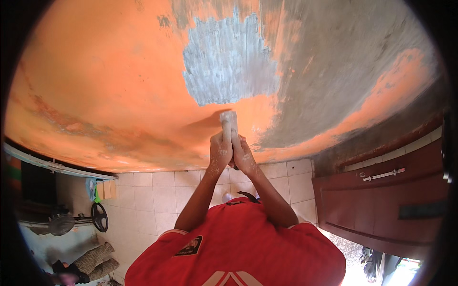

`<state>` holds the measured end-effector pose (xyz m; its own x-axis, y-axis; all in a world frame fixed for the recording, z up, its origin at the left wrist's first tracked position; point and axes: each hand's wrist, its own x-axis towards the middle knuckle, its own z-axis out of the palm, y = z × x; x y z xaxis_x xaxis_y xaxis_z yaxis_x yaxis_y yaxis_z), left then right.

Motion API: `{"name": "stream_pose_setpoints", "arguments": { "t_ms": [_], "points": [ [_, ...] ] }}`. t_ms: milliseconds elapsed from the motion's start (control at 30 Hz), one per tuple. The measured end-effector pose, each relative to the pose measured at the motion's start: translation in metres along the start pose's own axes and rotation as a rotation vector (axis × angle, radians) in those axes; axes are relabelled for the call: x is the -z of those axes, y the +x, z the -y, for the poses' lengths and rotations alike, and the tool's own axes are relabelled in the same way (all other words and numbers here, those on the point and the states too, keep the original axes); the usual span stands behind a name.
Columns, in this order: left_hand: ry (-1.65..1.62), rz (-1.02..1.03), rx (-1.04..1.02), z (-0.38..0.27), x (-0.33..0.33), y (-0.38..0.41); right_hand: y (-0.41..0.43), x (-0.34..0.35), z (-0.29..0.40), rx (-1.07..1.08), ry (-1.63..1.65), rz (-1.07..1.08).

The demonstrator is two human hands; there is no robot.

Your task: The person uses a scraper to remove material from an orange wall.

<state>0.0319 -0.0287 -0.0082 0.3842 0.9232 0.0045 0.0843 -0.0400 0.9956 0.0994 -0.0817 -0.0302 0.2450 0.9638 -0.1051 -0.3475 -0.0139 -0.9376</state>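
My left hand [220,148] and my right hand [243,153] are together around the handle of a flat scraper or putty knife, whose whitish blade [229,117] points up at the wall. The handle is mostly hidden by the fingers; a dark end shows below them. White residue marks both hands and wrists. Before me stands an orange painted wall [107,78] with a rough-edged patch of pale blue-grey coating [229,64] just above the blade. Right of that patch, much of the wall is bare grey-brown [329,71] with orange streaks.
Light floor tiles [164,189] lie below the wall. A dark red door [375,200] with a metal handle stands at the right. At the lower left are a standing fan [61,223], a black wheel-shaped object [99,217] and a patterned cloth item [93,259].
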Motion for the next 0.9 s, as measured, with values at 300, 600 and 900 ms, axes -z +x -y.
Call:
{"name": "stream_pose_setpoints", "arguments": {
  "t_ms": [300,600,900],
  "points": [
    [-0.032,0.046,0.042,0.016,-0.001,-0.003,-0.005,0.005,-0.006,-0.002,0.050,0.030],
    [0.005,0.043,0.058,0.008,0.000,-0.005,-0.003,0.005,-0.009,0.045,0.063,0.016],
    [-0.032,0.109,-0.141,0.006,-0.008,-0.007,-0.006,0.013,0.007,-0.062,-0.014,-0.074]
  ]
}}
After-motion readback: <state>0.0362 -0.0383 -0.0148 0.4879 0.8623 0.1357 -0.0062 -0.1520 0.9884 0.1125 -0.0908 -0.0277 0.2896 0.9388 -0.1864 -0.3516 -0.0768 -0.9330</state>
